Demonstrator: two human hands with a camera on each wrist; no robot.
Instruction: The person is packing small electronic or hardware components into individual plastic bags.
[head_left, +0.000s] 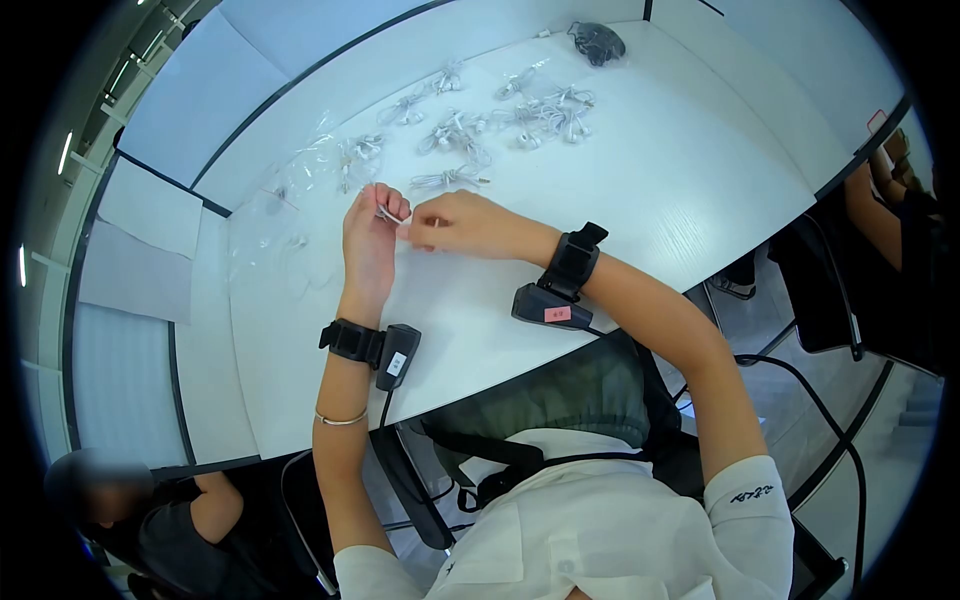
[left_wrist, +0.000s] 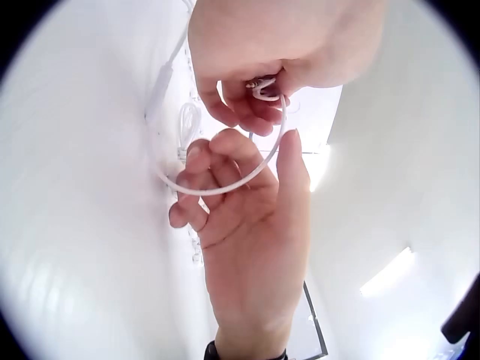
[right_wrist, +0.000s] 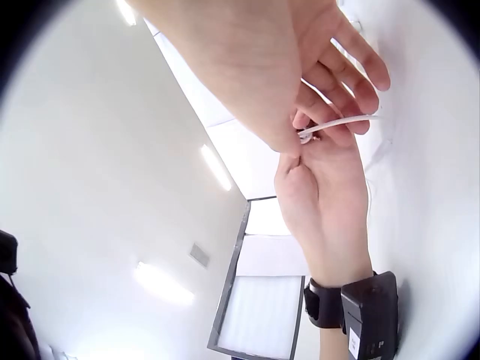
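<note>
My left hand (head_left: 370, 235) is raised over the table, fingers curled in, pinching a white earphone cable (left_wrist: 268, 88) at a small looped part. From that pinch the cable hangs in a wide curve and passes in front of the right fingers in the left wrist view. A thicker section (left_wrist: 159, 86) of it shows on the far side of the curve. Facing the left hand is my right hand (left_wrist: 251, 225), palm showing, thumb apart from the loosely bent fingers. In the right wrist view the cable (right_wrist: 345, 121) crosses close to the right fingertips.
Several coiled white earphone cables (head_left: 455, 135) lie across the back of the white table (head_left: 640, 200). Clear plastic bags (head_left: 290, 200) are spread at the left, and a dark bundle (head_left: 597, 44) sits at the far back. Low partitions (head_left: 250, 45) border the table.
</note>
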